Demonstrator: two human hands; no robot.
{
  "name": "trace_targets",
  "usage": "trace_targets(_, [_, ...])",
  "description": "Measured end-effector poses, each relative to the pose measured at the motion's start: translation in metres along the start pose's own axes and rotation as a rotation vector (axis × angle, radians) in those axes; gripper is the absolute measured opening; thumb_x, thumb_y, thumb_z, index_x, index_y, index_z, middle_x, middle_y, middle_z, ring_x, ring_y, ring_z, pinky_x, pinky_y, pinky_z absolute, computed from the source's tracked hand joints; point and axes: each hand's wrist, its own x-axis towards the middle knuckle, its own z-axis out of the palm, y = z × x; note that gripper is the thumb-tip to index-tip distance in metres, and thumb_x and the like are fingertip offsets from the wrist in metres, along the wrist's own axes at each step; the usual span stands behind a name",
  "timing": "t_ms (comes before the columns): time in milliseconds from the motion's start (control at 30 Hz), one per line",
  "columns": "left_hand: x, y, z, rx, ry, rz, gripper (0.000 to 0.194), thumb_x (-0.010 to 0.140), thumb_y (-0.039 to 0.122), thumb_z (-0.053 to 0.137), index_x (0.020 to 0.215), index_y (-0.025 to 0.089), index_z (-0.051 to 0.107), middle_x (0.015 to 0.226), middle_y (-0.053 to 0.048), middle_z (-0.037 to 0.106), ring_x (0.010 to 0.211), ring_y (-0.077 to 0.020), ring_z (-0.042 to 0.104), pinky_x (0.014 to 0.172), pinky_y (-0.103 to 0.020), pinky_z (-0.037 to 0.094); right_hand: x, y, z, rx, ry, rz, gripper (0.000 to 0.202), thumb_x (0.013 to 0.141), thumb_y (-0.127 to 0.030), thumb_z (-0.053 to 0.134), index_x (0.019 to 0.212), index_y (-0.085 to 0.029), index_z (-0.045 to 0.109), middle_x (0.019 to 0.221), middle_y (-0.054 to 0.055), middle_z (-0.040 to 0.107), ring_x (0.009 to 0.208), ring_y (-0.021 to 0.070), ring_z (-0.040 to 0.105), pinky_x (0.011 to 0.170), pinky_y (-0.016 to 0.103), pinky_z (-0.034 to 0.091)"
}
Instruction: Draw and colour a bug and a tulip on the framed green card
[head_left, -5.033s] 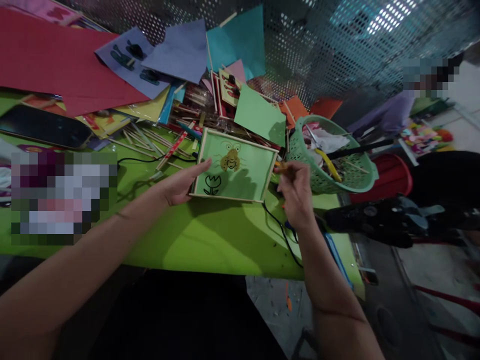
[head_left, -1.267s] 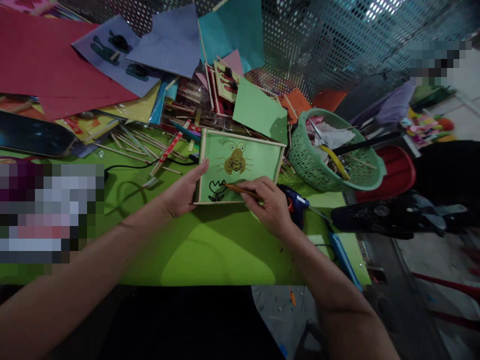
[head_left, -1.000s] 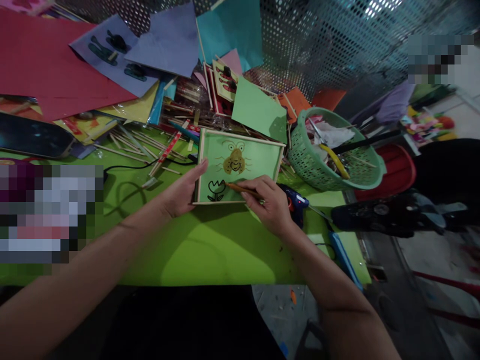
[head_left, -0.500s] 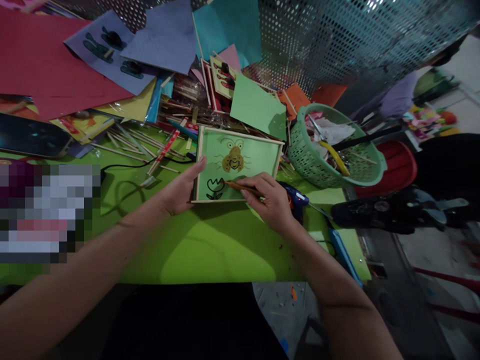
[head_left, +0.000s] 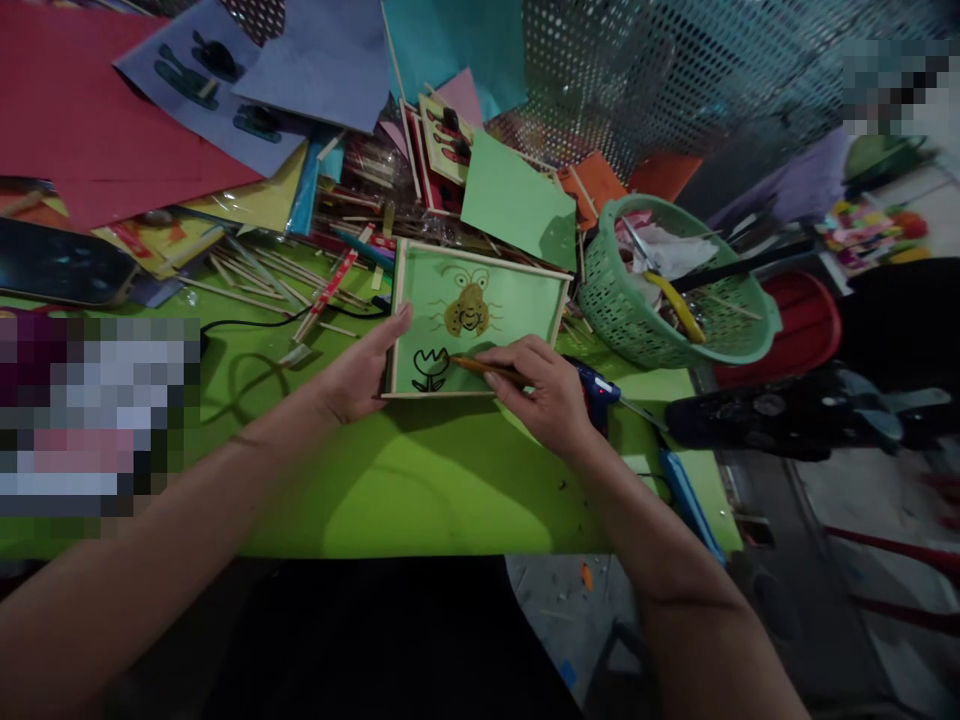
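Note:
A green picture in a pale wooden frame (head_left: 480, 262) lies on the table, bearing a brown bug-like figure (head_left: 466, 310) and a black-outlined tulip (head_left: 430, 368). My left hand (head_left: 367, 365) grips the left side of the frame, thumb along its edge and the other fingers partly hidden. In my right hand (head_left: 544, 385), a slim brown pen-like tool (head_left: 476, 367) is pinched between thumb and fingers. Its tip points left, at the right edge of the tulip's bloom. The right hand covers the picture's lower right corner.
To the right stand a green plastic basket (head_left: 637, 330) of tools and scraps, a blue glue gun (head_left: 596, 385) and a blue-handled cutter (head_left: 686, 500). Coloured paper (head_left: 517, 195) and thin wooden sticks (head_left: 255, 275) crowd the back of the green table (head_left: 360, 500). A phone (head_left: 60, 262) lies left.
The view has shifted slightly. The tool's tip stays near the tulip's right side, and both hands keep their hold.

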Motion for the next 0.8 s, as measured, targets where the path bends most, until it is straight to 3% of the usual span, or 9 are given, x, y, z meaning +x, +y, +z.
trace_targets(367, [-0.0002, -0.0008, 0.0016, -0.003, -0.023, 0.03, 0.067, 0.094, 0.065, 0.042, 0.144, 0.022, 0.052, 0.136, -0.013, 0.066, 0.132, -0.0331, 0.056, 0.114, -0.049, 0.042, -0.0013, 0.0003, -0.0012, 0.009, -0.006, 0.02, 0.021, 0.093, -0.019, 0.06, 0.111, -0.026, 0.068, 0.097, 0.004, 0.069, 0.087, 0.0175, 0.064, 0.072, 0.032, 0.053])
trace_targets(800, [-0.0012, 0.0013, 0.0044, -0.02, 0.014, 0.007, 0.066, 0.093, 0.065, 0.044, 0.141, 0.021, 0.055, 0.13, -0.013, 0.07, 0.125, -0.0333, 0.062, 0.11, -0.049, 0.046, -0.0014, -0.0004, -0.0028, 0.036, -0.027, 0.013, 0.021, 0.091, -0.018, 0.061, 0.109, -0.026, 0.069, 0.095, 0.004, 0.069, 0.086, 0.0179, 0.064, 0.072, 0.032, 0.053])
